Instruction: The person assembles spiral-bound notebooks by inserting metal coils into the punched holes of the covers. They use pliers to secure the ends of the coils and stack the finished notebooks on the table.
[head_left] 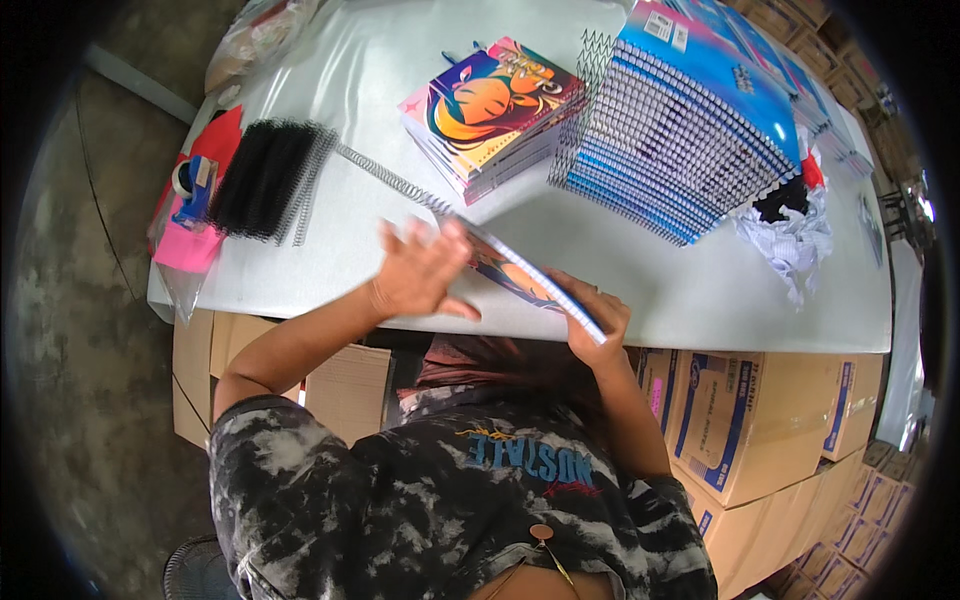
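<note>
My right hand (600,318) grips the lower right end of a notebook (520,275), which is tilted with its spine edge up. From the spine's upper left end a long dark wire spiral (385,180) sticks out toward the back left. My left hand (422,270), slightly blurred, has its fingers spread beside that end of the spine; whether it touches the spiral I cannot tell. Behind the notebook stands a stack of notebooks with colourful illustrated covers (490,110). A bundle of loose black spirals (270,180) lies to the left.
Spiral-bound notebooks with blue covers (690,130) are piled at the back right, beside crumpled paper (795,235). At the left edge of the white table (350,285) lie a blue tape dispenser (195,195) and pink sheets (187,248). Cardboard boxes (760,420) stand below.
</note>
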